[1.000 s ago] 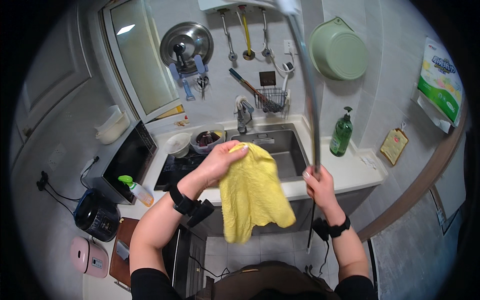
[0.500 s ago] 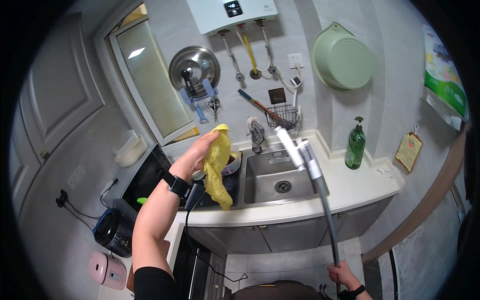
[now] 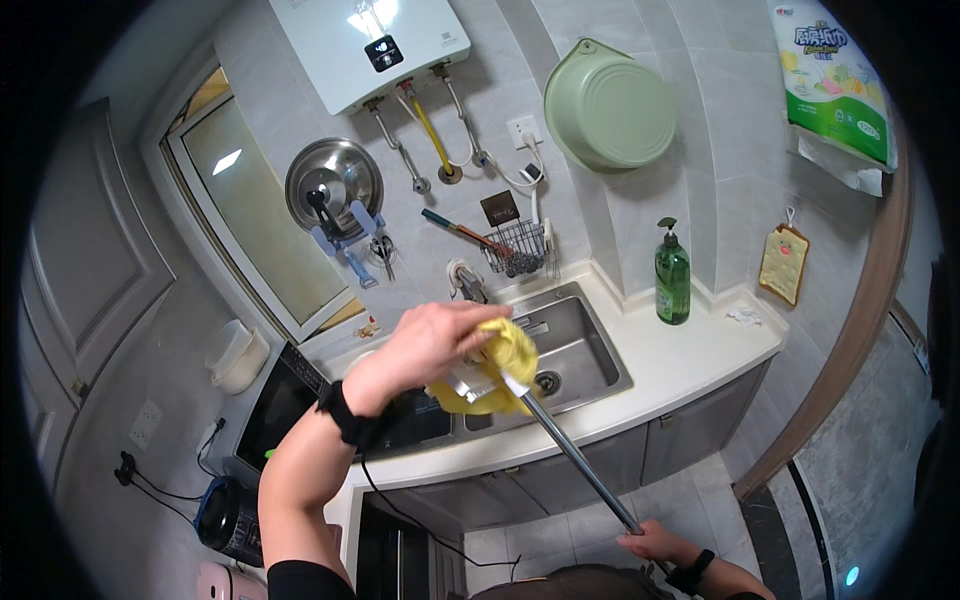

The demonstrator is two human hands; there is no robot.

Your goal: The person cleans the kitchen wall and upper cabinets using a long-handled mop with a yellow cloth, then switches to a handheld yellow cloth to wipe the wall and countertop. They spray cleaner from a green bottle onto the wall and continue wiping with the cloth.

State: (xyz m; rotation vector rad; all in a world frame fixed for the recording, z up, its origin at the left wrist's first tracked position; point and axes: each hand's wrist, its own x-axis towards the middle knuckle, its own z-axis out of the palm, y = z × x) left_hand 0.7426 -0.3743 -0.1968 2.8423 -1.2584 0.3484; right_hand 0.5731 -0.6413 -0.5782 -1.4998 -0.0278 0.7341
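My left hand (image 3: 435,340) is closed on a yellow cloth (image 3: 512,352), which drapes over the head of a long-handled tool. That tool looks like a mop: a grey metal pole (image 3: 575,458) with a white head (image 3: 468,382), now mostly hidden under the cloth and hand. Low on the pole, my right hand (image 3: 655,542) wraps round it. Cloth and mop head are held in the air in front of the steel sink (image 3: 600,350), and the pole slants down to the right.
A green pump bottle (image 3: 673,280) stands on the white counter right of the sink. Behind the sink are a faucet (image 3: 466,282) and a wire basket (image 3: 515,247). A black cord (image 3: 405,520) hangs off the counter front. A rice cooker (image 3: 228,522) stands at left.
The left hand has carried the yellow cloth rightward onto the mop head. The mop head has swung left and lower to meet it. My view has shifted right.
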